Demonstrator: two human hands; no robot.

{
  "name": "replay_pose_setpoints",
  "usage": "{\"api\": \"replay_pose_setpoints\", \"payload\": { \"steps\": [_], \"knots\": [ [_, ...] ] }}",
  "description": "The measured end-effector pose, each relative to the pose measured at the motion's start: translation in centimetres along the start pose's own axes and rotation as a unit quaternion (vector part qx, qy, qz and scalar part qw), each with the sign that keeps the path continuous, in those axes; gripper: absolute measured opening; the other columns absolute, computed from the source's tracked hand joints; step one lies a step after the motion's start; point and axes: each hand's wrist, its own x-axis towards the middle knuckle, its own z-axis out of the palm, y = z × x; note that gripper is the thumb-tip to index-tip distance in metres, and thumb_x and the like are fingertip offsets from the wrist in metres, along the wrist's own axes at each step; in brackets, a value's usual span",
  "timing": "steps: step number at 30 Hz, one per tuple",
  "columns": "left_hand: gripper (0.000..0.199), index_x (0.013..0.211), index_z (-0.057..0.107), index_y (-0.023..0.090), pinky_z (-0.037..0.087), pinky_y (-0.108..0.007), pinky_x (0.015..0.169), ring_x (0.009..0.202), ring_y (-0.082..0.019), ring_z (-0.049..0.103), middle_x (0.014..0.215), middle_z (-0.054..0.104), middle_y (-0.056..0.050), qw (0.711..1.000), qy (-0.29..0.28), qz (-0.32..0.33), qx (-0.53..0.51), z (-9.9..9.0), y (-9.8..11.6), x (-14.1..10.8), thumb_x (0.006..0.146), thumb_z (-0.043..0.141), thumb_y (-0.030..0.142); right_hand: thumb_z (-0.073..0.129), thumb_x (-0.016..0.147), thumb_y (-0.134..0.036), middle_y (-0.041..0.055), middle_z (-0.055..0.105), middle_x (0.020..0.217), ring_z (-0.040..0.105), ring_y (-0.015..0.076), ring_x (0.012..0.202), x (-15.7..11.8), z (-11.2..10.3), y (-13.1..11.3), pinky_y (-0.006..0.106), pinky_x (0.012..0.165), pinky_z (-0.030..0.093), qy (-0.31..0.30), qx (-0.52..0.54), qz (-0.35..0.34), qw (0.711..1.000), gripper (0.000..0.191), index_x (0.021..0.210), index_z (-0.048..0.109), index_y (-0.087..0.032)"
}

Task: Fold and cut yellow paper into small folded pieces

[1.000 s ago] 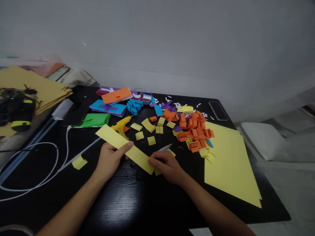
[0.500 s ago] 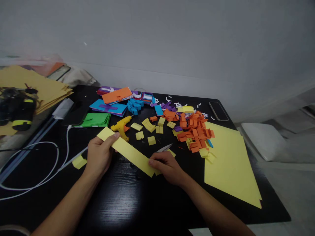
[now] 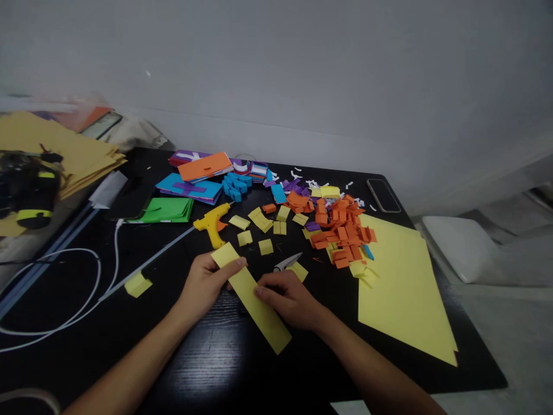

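A long yellow paper strip (image 3: 259, 308) slants between my hands above the black table. My left hand (image 3: 207, 282) pinches its upper end, thumb on top. Fingers of my right hand (image 3: 287, 297) are closed on the strip's right edge near the middle. Just beyond my right hand lie scissors (image 3: 288, 262), their blades showing and their handles mostly hidden, with a yellow paper piece (image 3: 299, 271) beside them. Several small folded yellow pieces (image 3: 265, 247) are scattered in front of my hands. A yellow glue gun (image 3: 212, 223) rests past my left hand.
Orange folded pieces (image 3: 343, 230) are heaped at right, next to large yellow sheets (image 3: 401, 294). A phone (image 3: 383, 195) lies at the back right. Coloured paper stacks (image 3: 190, 189) line the back. A white cable (image 3: 101, 271) loops at left, near a folded yellow piece (image 3: 137, 285).
The strip has swung steeper and moved right, its lower end now nearer me. My left hand has shifted right, closer to my right hand, which has slid up along the strip.
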Motion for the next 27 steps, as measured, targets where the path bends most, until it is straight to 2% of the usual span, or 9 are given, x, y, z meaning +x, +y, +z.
{"api": "replay_pose_setpoints", "payload": {
  "steps": [4,8,12,15,20,23,27],
  "knots": [
    [0.028,0.064,0.071,0.015,0.043,-0.023,0.046,0.048,-0.013,0.056,0.057,0.066,0.0,0.995,0.083,-0.006,-0.062,-1.0,-0.7,0.7,0.078,0.081,0.037,0.06,0.094,-0.041,-0.0041,0.045,0.061,0.039,0.0099,0.058,0.1,-0.2,-0.1,0.024,0.053,0.028,-0.015,0.01,0.002,1.0,0.035,0.072,0.066,-0.015],
    [0.019,0.067,0.073,0.016,0.048,-0.024,0.049,0.05,-0.014,0.06,0.06,0.069,0.0,0.975,0.179,0.011,-0.128,-1.8,0.0,1.6,0.07,0.085,0.031,0.062,0.094,-0.041,-0.0046,0.042,0.059,0.038,0.0099,0.057,0.1,-0.3,-0.1,0.024,0.053,0.028,-0.028,0.023,0.001,0.999,0.036,0.069,0.065,-0.015],
    [0.012,0.063,0.073,0.016,0.051,-0.022,0.05,0.053,-0.013,0.061,0.06,0.07,0.002,0.946,0.258,0.023,-0.193,-1.9,1.3,2.0,0.063,0.085,0.021,0.061,0.093,-0.036,-0.0012,0.059,0.062,0.053,0.0121,0.059,0.0,-0.3,-0.1,0.023,0.059,0.04,-0.055,0.068,0.01,0.996,0.031,0.072,0.069,-0.015],
    [0.011,0.061,0.073,0.016,0.052,-0.022,0.05,0.054,-0.013,0.062,0.061,0.071,0.001,0.943,0.263,0.016,-0.202,-1.9,1.7,2.0,0.063,0.084,0.018,0.063,0.091,-0.032,0.0002,0.065,0.064,0.057,0.0128,0.06,0.0,-0.3,0.0,0.023,0.059,0.041,-0.055,0.079,0.017,0.995,0.027,0.071,0.07,-0.015],
    [0.011,0.063,0.072,0.018,0.047,-0.02,0.048,0.053,-0.01,0.057,0.059,0.066,0.003,0.946,0.256,0.034,-0.195,-2.5,1.9,2.0,0.071,0.081,0.017,0.062,0.089,-0.028,-0.0022,0.06,0.059,0.052,0.0109,0.056,0.0,-0.4,0.1,0.022,0.055,0.036,-0.054,0.074,0.011,0.996,0.025,0.068,0.068,-0.016],
    [0.013,0.063,0.071,0.017,0.043,-0.018,0.047,0.052,-0.009,0.053,0.057,0.062,0.004,0.947,0.248,0.04,-0.202,-2.6,1.8,2.2,0.071,0.082,0.018,0.062,0.089,-0.03,-0.0022,0.058,0.059,0.051,0.0111,0.057,0.0,-0.3,0.2,0.022,0.055,0.035,-0.057,0.051,0.005,0.997,0.026,0.068,0.068,-0.016],
    [0.017,0.068,0.072,0.015,0.045,-0.018,0.051,0.056,-0.01,0.056,0.063,0.065,0.003,0.959,0.205,0.022,-0.194,-2.5,1.1,2.1,0.07,0.085,0.024,0.062,0.089,-0.031,-0.0038,0.051,0.06,0.045,0.0098,0.058,0.0,0.0,0.1,0.022,0.055,0.032,-0.036,-0.012,-0.001,0.999,0.025,0.07,0.066,-0.015]
  ]
}}
